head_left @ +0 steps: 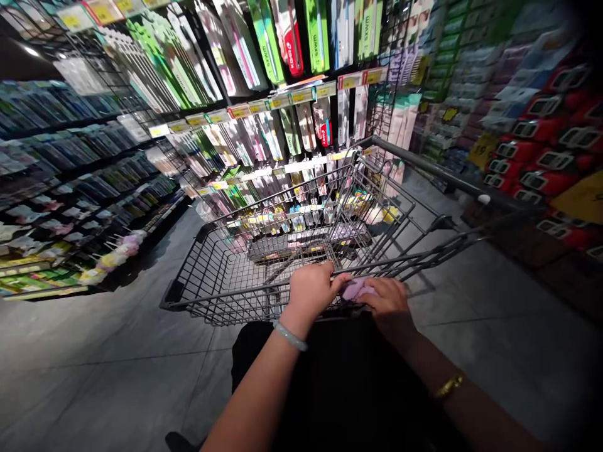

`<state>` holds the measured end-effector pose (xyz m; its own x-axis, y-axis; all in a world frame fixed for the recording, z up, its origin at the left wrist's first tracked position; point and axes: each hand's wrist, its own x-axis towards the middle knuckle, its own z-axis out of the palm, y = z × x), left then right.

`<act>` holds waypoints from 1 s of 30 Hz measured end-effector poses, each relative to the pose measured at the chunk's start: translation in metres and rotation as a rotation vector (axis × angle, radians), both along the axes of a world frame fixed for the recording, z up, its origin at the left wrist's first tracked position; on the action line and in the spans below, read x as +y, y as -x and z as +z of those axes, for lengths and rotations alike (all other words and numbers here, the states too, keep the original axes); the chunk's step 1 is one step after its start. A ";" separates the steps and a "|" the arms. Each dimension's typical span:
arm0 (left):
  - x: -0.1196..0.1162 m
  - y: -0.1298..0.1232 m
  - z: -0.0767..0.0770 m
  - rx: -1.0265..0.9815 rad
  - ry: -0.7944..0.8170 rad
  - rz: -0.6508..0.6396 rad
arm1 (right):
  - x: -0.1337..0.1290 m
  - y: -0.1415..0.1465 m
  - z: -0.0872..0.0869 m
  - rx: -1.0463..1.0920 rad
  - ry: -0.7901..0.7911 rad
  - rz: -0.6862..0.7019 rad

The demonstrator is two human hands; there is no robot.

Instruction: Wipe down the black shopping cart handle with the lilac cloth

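Observation:
A small, crumpled light-purple cloth (pixel 357 289) is bunched between my two hands at the near side of a dark grey shopping cart (pixel 226 294). My left hand (pixel 311 289) is closed, its thumb pressing the cloth's left end; its other fingers are mostly hidden. The fingers of my right hand (pixel 390 304) curl over the right end of the cloth. Both hands are right by the cart's near side rail, and I cannot tell whether they rest on it. The wire basket stretches away to the left, and its push handle (pixel 438 169) is up at the right.
Beyond the cart stands a rack of hanging packaged goods (pixel 271 44) with yellow price tags. More stocked shelves (pixel 56 163) line the left side. Red packages (pixel 541 144) hang on the right. Grey floor (pixel 108 351) surrounds the cart, and my dark-clothed legs are close against it.

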<state>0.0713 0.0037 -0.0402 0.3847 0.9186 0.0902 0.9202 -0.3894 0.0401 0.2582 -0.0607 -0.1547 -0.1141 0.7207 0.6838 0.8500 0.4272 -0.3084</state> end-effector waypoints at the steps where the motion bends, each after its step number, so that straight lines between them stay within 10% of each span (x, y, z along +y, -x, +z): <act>1: 0.001 0.002 0.000 0.008 0.001 -0.002 | 0.000 0.002 -0.004 0.000 0.036 0.009; 10: 0.003 0.010 -0.002 0.031 -0.039 0.015 | -0.007 -0.025 0.029 0.066 -0.174 -0.093; 16: 0.003 0.012 -0.002 0.039 -0.050 0.025 | -0.010 -0.015 0.013 0.052 -0.012 -0.075; 23: 0.001 0.016 -0.001 0.048 -0.042 0.032 | -0.009 -0.029 0.053 0.068 -0.224 -0.141; 30: 0.000 0.018 0.000 0.040 -0.027 0.038 | -0.009 -0.037 0.028 -0.027 -0.123 -0.101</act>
